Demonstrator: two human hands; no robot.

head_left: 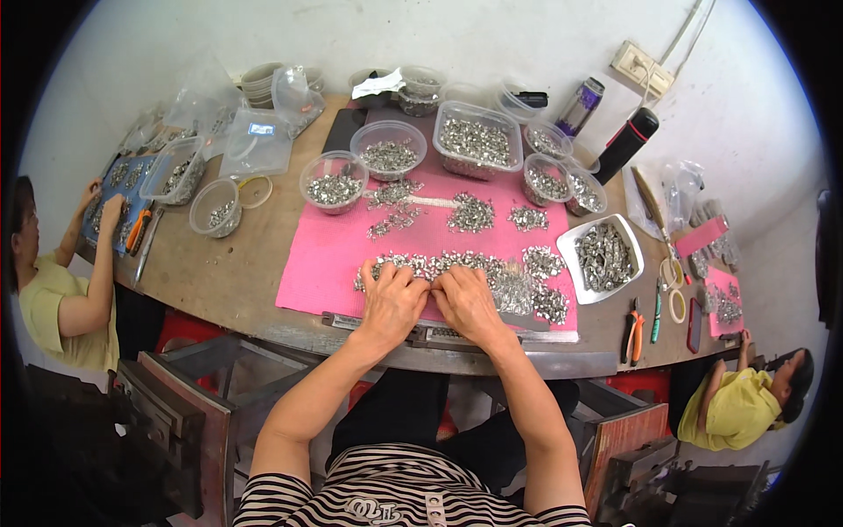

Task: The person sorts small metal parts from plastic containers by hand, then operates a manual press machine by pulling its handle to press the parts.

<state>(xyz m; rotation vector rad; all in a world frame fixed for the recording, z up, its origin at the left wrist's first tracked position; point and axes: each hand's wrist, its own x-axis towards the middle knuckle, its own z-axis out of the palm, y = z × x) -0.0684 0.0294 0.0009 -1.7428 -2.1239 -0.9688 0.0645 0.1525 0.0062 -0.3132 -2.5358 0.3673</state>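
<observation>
My left hand [392, 299] and my right hand [468, 300] meet at the front of a pink mat [325, 255]. Their thumbs and forefingers are pinched close together, and whatever lies between the fingertips is too small to make out. Just beyond the fingers stretches a band of small shiny metal pieces [479, 262]. Below the hands, a metal rail [347, 321] with a slotted section runs along the table edge. To the right of my right hand sits a flat, silvery, clear-looking patch [511, 294] among more loose pieces [551, 303].
Plastic tubs of metal pieces [479, 145] line the back, and a white square dish [634, 237] stands at right. Orange-handled pliers [632, 332], a green-handled tool [657, 309] and a dark bottle [628, 145] lie or stand right. Co-workers sit at left [70, 299] and right [746, 400].
</observation>
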